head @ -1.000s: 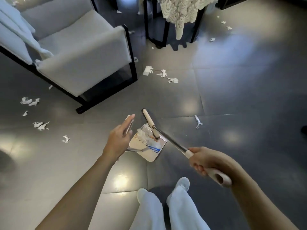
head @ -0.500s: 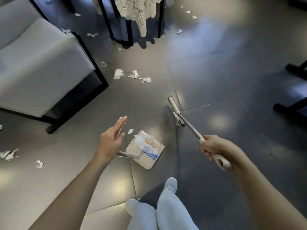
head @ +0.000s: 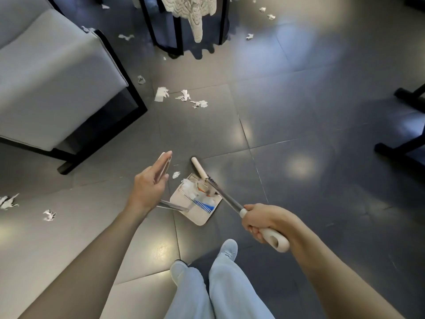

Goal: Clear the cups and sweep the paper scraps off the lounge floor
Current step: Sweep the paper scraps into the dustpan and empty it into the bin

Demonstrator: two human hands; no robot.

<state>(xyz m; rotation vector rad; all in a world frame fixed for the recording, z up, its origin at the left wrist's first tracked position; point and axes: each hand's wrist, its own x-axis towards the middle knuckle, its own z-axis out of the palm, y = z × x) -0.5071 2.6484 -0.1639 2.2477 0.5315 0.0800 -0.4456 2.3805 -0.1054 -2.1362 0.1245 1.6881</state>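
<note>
Grey tiled floor (head: 299, 111) scattered with torn white paper scraps (head: 184, 96). Left hand (head: 149, 187) holds beige plastic dustpan (head: 200, 215) by its handle; right hand (head: 262, 219) clenches white-handled broom (head: 226, 198). Scraps seem featherlight: sweep gently.

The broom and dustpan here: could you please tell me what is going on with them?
A person is sweeping paper scraps off the floor. The right hand grips the broom, its head at the mouth of the dustpan, which the left hand holds by its upright handle. The pan already holds a pile of paper. One scrap lies just beside the pan, and more lie loose by the armchair and off to the left.
</note>
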